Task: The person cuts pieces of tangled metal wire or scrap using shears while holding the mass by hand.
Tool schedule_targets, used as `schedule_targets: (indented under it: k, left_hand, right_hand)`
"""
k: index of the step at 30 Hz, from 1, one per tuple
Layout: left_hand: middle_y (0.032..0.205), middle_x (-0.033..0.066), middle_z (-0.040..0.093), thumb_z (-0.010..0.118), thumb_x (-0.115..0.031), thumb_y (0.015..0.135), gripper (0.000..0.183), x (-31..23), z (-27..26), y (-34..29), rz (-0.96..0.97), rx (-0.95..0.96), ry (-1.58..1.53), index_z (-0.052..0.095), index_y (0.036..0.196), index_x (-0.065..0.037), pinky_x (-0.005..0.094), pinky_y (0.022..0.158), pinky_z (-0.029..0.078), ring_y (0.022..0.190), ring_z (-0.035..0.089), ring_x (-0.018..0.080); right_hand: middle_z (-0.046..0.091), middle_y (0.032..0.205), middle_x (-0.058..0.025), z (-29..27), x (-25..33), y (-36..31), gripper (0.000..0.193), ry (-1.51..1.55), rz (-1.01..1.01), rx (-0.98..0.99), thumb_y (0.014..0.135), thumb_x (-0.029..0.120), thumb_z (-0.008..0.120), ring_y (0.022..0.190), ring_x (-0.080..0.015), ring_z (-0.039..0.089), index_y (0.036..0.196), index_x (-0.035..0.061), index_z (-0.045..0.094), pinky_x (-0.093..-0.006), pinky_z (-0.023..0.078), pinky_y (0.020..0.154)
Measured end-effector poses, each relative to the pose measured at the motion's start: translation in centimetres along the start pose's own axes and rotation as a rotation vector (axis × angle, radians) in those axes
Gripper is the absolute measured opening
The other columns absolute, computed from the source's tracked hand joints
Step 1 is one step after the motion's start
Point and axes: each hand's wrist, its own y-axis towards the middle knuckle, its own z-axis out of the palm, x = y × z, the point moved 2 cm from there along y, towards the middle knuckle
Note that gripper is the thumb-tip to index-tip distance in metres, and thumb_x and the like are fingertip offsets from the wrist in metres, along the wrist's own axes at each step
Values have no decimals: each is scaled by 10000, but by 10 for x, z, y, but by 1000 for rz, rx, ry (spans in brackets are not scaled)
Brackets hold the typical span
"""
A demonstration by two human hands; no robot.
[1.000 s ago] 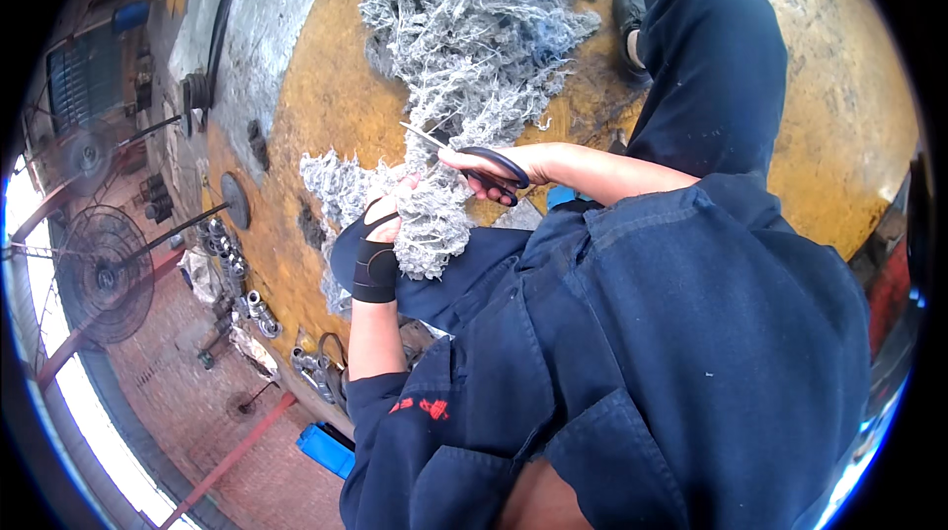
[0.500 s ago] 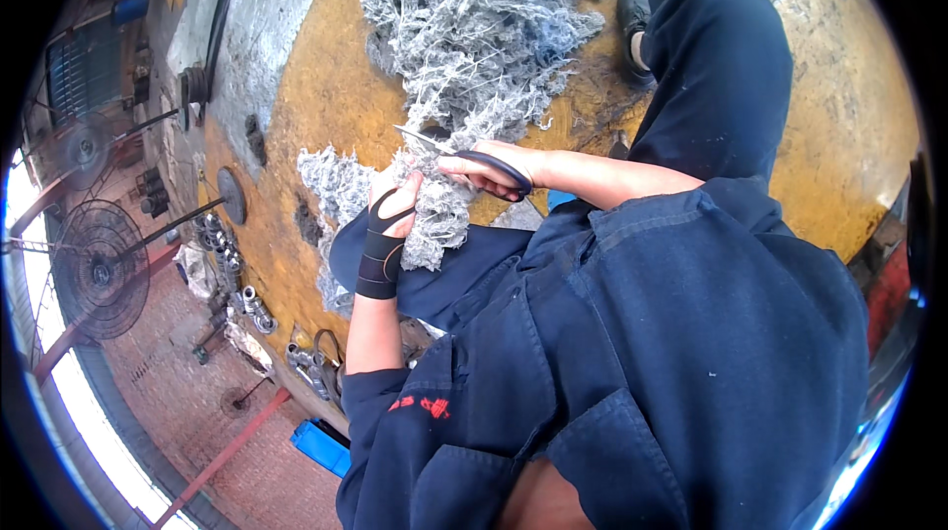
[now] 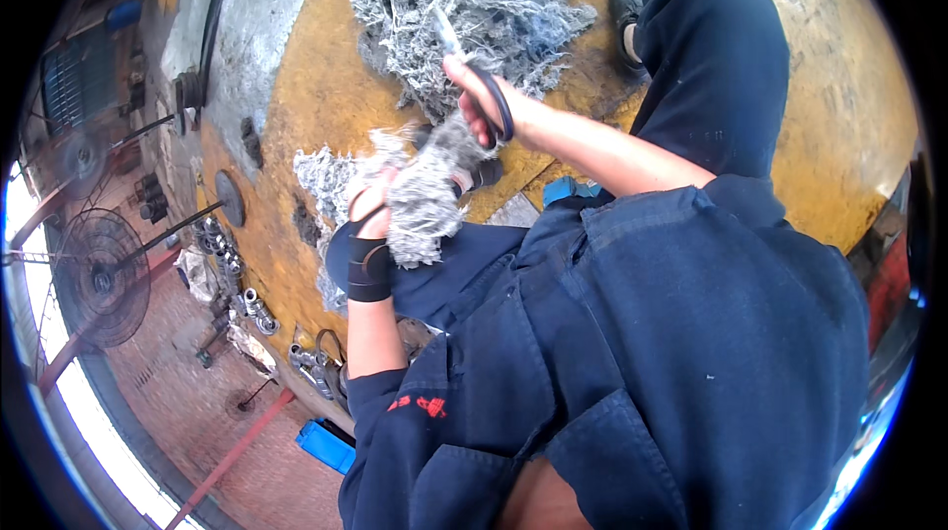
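My left hand (image 3: pixel 369 206), with a black wrist brace (image 3: pixel 371 268), is closed round a bundle of grey shaggy yarn (image 3: pixel 425 206) above my bent leg. Its fingers are partly hidden by the strands. My right hand (image 3: pixel 486 103) grips the black-handled scissors (image 3: pixel 494 95), raised above and to the right of the bundle with the blades pointing away from me. Whether the blades are parted is hard to make out. Beyond them a large heap of grey yarn (image 3: pixel 474 11) lies on the floor. More grey yarn (image 3: pixel 324 174) lies left of my left hand.
The floor (image 3: pixel 316 66) is worn yellow. Several metal parts (image 3: pixel 259 311) lie at the left, near standing fans (image 3: pixel 103 278). A blue box (image 3: pixel 326 446) is at the lower left. Something blue (image 3: pixel 565 190) lies beside my lap.
My right hand has lifted the scissors up and away from the bundle, its blades now pointing farther forward. The bundle in my left hand has separated from the large heap.
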Motion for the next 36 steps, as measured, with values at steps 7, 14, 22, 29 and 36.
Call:
schedule_targets:
  k: [7, 14, 22, 29, 36]
  left_hand:
    - [970, 66, 659, 589, -18, 847, 196, 22, -31, -21, -597, -276, -730, 628, 1038, 6, 286, 776, 492, 876, 619, 162]
    - [974, 66, 659, 588, -10, 843, 207, 20, -32, -47, -566, -393, -886, 624, 1047, 7, 287, 780, 492, 876, 619, 165]
    - [978, 67, 659, 587, 0, 839, 220, 5, -21, -58, -540, -448, -916, 619, 1056, 8, 289, 785, 493, 875, 620, 167]
    - [982, 68, 659, 586, 8, 835, 232, -12, -8, -58, -473, -435, -851, 614, 1065, 9, 291, 789, 494, 875, 621, 170]
    - [986, 69, 659, 586, 16, 831, 244, -51, -3, -13, -295, -290, -683, 609, 1073, 10, 293, 793, 494, 875, 622, 172]
  right_hand:
    - [504, 626, -25, 22, -36, -42, 840, -382, 364, 578, 701, 882, 371, 519, -105, 485, 694, 58, 535, -279, 417, 458]
    - [562, 650, -33, 38, -81, -46, 825, -343, 528, 575, 683, 877, 424, 500, -105, 474, 696, 66, 579, -254, 402, 466]
    - [574, 604, -56, 62, -64, -33, 834, -75, 409, 553, 766, 838, 332, 446, -136, 502, 689, 42, 571, -278, 415, 420]
    - [387, 518, 3, 51, -46, -40, 767, -293, 183, 483, 712, 847, 440, 426, -112, 427, 641, 83, 458, -267, 361, 402]
    - [387, 539, 0, 45, -30, -60, 730, -313, 161, 459, 758, 806, 442, 410, -91, 389, 662, 82, 426, -265, 361, 371]
